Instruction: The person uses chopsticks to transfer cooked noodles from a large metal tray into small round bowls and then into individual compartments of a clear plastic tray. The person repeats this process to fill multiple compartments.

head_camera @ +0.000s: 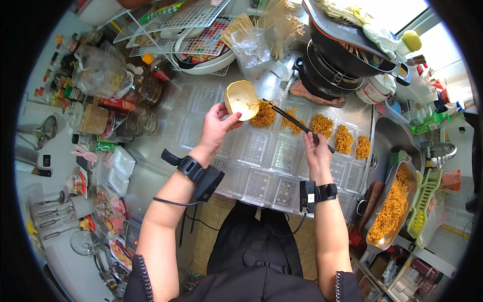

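My left hand [222, 122] grips a small yellow-rimmed bowl [236, 94], tilted towards me, with a few bits of noodle inside. In my right hand [316, 149] is a pair of dark chopsticks [286, 117], their tips close to the bowl's right side, above the noodles. Rows of clear plastic trays [253, 147] cover the counter before me. Five portions of orange-brown noodles lie in the back row, such as the heap [263, 114] just right of the bowl and the one [322, 125] beyond my right hand.
A metal pan of noodles [409, 166] stands at the right, beside the sink [392, 132]. Black pots [320, 75] are stacked at the back right. Bundled skewers [241, 32], a wire rack [169, 24] and a white-rimmed pan [211, 68] stand behind. Jars [141, 120] crowd the left.
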A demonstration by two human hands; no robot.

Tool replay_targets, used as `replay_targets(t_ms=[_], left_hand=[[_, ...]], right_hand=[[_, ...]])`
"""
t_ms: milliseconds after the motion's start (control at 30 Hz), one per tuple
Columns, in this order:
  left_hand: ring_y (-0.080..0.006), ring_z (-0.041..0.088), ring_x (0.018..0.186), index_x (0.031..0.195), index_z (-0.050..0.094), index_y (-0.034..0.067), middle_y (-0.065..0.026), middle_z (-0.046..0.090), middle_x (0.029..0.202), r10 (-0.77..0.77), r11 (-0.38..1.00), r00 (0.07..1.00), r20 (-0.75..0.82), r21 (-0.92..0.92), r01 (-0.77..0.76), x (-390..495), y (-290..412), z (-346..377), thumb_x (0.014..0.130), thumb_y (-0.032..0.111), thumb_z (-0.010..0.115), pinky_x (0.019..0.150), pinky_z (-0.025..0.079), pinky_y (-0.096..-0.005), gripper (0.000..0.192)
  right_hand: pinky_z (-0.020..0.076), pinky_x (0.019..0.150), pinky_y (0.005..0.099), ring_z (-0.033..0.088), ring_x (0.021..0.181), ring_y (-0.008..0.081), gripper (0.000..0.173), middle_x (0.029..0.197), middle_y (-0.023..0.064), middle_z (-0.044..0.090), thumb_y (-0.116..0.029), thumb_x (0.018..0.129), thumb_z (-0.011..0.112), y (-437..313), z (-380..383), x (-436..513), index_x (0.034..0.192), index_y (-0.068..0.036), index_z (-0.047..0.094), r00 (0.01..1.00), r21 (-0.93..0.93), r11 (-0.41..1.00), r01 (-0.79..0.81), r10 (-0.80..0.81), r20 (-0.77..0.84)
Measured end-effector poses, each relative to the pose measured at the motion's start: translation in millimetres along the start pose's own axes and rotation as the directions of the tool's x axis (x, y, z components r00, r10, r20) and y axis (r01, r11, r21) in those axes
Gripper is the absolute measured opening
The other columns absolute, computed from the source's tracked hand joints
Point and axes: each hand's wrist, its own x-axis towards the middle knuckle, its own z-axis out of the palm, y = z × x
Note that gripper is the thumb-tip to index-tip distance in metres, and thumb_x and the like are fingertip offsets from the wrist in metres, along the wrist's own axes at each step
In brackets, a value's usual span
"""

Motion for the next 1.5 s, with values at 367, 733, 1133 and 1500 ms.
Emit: replay_targets(t_ms=[367,733,1133,1500], left_hand=[[-0.0191,0.060,0.091,0.113,0.041,-0.004,-0.0126,0.054,0.107,0.221,0.908,0.973,0.061,0.351,-0.228,6,16,17,0.076,0.005,0.066,0.077,0.050,-0.0266,0.046],[-0.0176,0.058,0.093,0.116,0.041,-0.004,-0.0119,0.052,0.110,0.247,0.908,0.967,0.052,0.335,-0.250,2,32,25,0.076,0.004,0.066,0.079,0.049,-0.0258,0.048],[-0.0189,0.060,0.093,0.117,0.040,-0.002,-0.0133,0.053,0.112,0.259,0.879,0.950,0.177,0.364,-0.307,12,0,25,0.073,0.001,0.067,0.077,0.051,-0.0270,0.052],[-0.0185,0.054,0.100,0.119,0.039,-0.001,-0.0124,0.048,0.117,0.214,0.903,0.965,0.154,0.346,-0.255,8,-19,26,0.074,-0.003,0.064,0.083,0.048,-0.0277,0.051]], right_hand=[[0.0554,0.071,0.0367,0.062,0.070,0.0207,0.008,0.077,0.0106,0.059,-0.005,0.082,0.057,-37,23,-38,0.083,0.001,0.052,0.982,0.129,0.987,-0.099,0.076,0.174],[0.0558,0.070,0.0337,0.062,0.068,0.0176,0.008,0.076,0.0099,0.062,-0.007,0.083,0.056,-83,71,-76,0.081,0.001,0.055,0.931,0.136,0.988,-0.076,0.022,0.364],[0.0563,0.067,0.0319,0.064,0.066,0.0170,0.006,0.078,0.0111,0.063,-0.007,0.083,0.056,-129,53,-91,0.083,-0.001,0.055,0.921,0.188,0.982,-0.010,-0.064,0.384],[0.0556,0.067,0.0323,0.063,0.068,0.0184,0.016,0.082,0.0098,0.061,-0.014,0.086,0.056,-89,1,-71,0.090,0.001,0.056,0.860,-0.258,0.840,0.477,-0.384,0.337]])
